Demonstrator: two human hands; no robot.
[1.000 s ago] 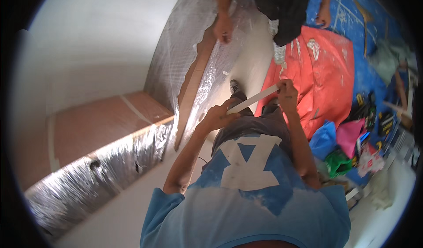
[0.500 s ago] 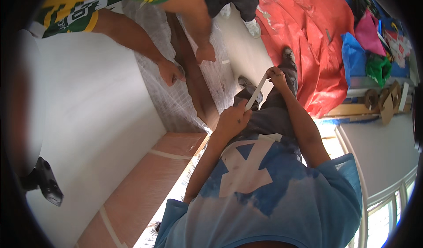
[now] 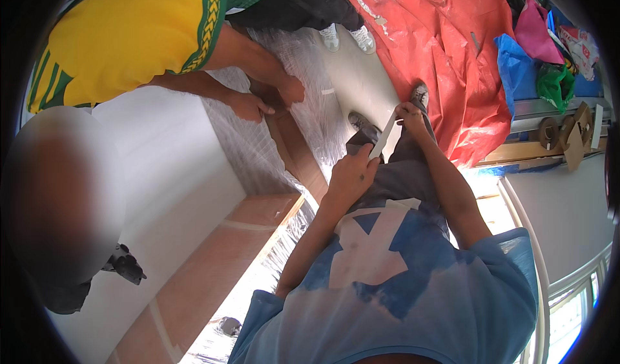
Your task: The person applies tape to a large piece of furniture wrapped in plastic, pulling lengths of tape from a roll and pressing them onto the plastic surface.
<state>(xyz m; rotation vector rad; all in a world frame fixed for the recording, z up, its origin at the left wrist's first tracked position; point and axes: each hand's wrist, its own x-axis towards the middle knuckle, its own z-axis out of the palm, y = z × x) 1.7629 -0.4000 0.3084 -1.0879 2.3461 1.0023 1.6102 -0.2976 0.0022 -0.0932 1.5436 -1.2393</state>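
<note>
A narrow white strip [image 3: 385, 135], which looks like tape, stretches between my two hands in front of my legs. Its lower end is pinched in my left hand [image 3: 352, 178], fingers closed. The upper end sits between the closed fingertips of my right hand [image 3: 411, 117]. Whether a roll is tucked in either palm is hidden. Ahead and to the left, a co-worker's hands [image 3: 250, 107] are at the torn edge of clear plastic film [image 3: 242, 141], over a long brown strip of surface [image 3: 290, 135].
The co-worker in a yellow shirt [image 3: 135, 34] leans in from the left. A red tarp [image 3: 445, 54] covers the floor at far right. Bags [image 3: 539, 31] lie beyond it, near tape rolls [image 3: 549, 133] on a ledge. A white panel [image 3: 161, 151] and film-covered brown panel [image 3: 213, 260] stand left.
The co-worker has leaned further into view, and their hands have drawn closer together over the brown strip. My hands hold the white strip much as before, shifted slightly right in the picture.
</note>
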